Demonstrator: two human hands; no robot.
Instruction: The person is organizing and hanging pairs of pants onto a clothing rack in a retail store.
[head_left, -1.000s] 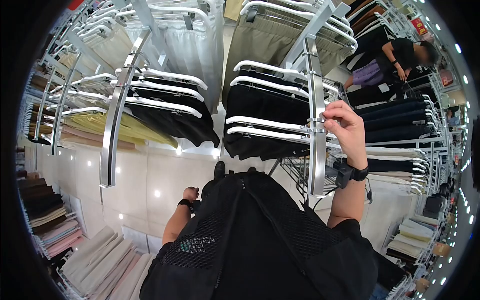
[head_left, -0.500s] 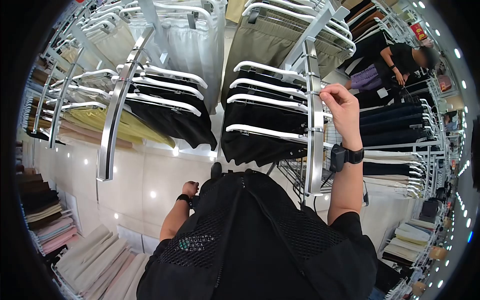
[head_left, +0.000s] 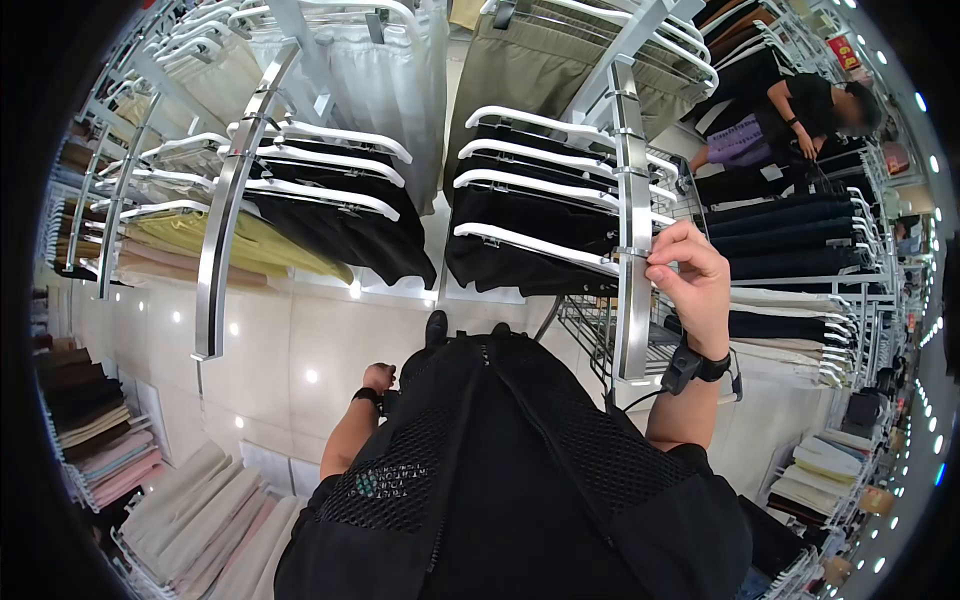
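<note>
At the right hand (head_left: pixel 700 290), the fingers are almost closed, thumb and forefinger pinching the end of a metal hook (head_left: pixel 641 252) on the display rail (head_left: pixel 635 325). The hook is slim and reaches across the rail, which likely accounts for the fingertip pinch. Clock positions are read from this hook, with 12 o'clock away from the wearer. The white hanger (head_left: pixel 535 247) extends towards 9 o'clock, the nearest to the wearer of its group, and bears a black garment (head_left: pixel 510 268); clips grip the top edge, presumably so the fabric drops flat. Further white hangers stand closely spaced at 11 o'clock, with khaki trousers (head_left: pixel 545 80) beyond. A wire cart (head_left: pixel 590 325) stands at 7 o'clock. The left hand (head_left: pixel 380 377) hangs at 8 o'clock, fingers curled; at this size, whether it holds anything cannot be told. A second rail (head_left: pixel 222 225) lies at 9 o'clock. Another person (head_left: pixel 815 105) stands at 2 o'clock.
</note>
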